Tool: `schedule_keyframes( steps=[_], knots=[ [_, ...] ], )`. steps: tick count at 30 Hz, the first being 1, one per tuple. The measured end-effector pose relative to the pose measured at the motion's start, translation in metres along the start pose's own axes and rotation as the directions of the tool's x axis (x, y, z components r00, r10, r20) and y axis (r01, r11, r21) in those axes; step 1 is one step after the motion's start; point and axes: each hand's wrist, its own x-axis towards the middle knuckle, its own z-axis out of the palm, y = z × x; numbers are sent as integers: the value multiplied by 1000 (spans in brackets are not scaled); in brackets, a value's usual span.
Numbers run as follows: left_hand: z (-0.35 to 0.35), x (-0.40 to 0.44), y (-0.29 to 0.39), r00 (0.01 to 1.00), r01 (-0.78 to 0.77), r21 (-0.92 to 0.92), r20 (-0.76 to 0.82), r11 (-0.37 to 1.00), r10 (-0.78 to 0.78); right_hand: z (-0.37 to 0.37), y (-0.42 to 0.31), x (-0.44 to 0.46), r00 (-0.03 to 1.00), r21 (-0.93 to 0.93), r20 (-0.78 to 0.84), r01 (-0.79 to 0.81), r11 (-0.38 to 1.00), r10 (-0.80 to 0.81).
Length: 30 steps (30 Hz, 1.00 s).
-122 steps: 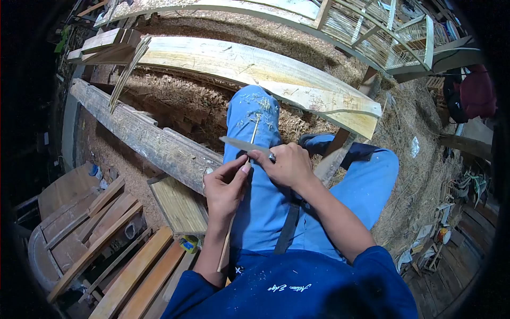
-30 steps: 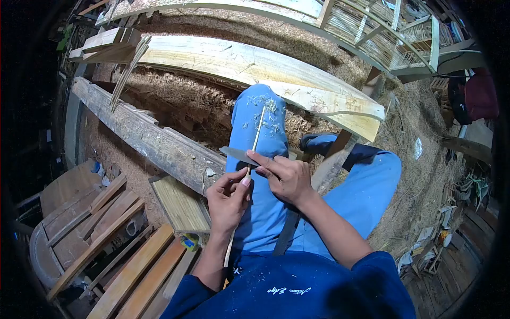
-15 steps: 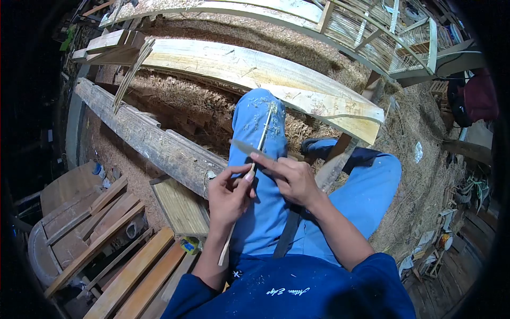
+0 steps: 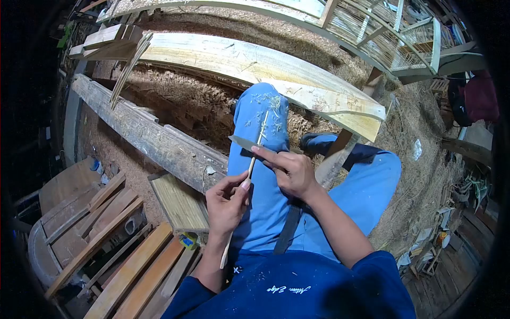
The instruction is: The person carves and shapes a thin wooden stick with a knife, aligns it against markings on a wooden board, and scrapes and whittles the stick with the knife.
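My left hand point(image 4: 227, 206) is closed, pinching a thin pale wooden stick point(image 4: 263, 127) between thumb and fingers. The stick slants across my thigh, and its lower end hangs below my left wrist. In my right hand point(image 4: 293, 173) is a knife point(image 4: 243, 142), its pointed blade lying across the stick just beyond the left fingertips. The right index finger stretches along the blade; the handle is hidden inside the fist. Pale shavings point(image 4: 273, 114) cling to the blue trouser knee point(image 4: 260, 95) under the stick's far end. A dark strip point(image 4: 287, 229) lies below my right hand.
A long pale plank point(image 4: 212, 56) runs beyond my knee, and a weathered beam point(image 4: 143, 135) lies to the left. Thin strips point(image 4: 130, 69) lean between them. Wooden slats point(image 4: 130, 266) and a small board point(image 4: 179, 202) are at lower left. Shavings cover the ground.
The stick and my left hand have shifted slightly down toward my body. The knife blade has stayed almost in place across the stick, now a little farther from my left fingers.
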Motion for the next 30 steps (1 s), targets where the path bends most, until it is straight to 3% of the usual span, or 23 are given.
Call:
schedule_keyframes(
  steps=[2,4,6,11,14,18,20,24,27,30],
  knots=[
    [-2,-4,-3,1000,6,4,-11,1000,-6,1,0,-1,1000,-41,21,-10,999,11],
    [-7,-14,-5,1000,7,8,-12,1000,-7,2,6,1,994,-37,-109,-22,999,18],
    [-16,-32,-8,997,75,7,-36,997,-75,0,13,5,994,17,-111,-5,1000,7],
    [-4,-23,-4,995,69,31,-71,997,-67,-4,2,4,996,84,-92,24,996,-16],
    [1,5,3,999,-38,34,-15,999,38,-4,-9,-4,998,62,59,15,998,-18],
    [4,24,-5,999,-39,-28,2,999,39,-2,-4,-3,997,45,74,5,999,-8],
    [1,20,-14,989,-149,11,9,989,149,-2,-3,1,1000,-17,-27,-17,1000,16],
    [-12,-11,-4,1000,31,12,-7,999,-31,-4,2,4,999,-28,0,-39,999,39],
    [-17,-18,-12,1000,-11,-22,-17,1000,10,-3,0,6,999,-96,35,-35,995,38],
    [-21,-25,-14,999,-15,39,-34,999,16,-3,-4,8,999,-39,-14,-33,999,32]
  ],
)
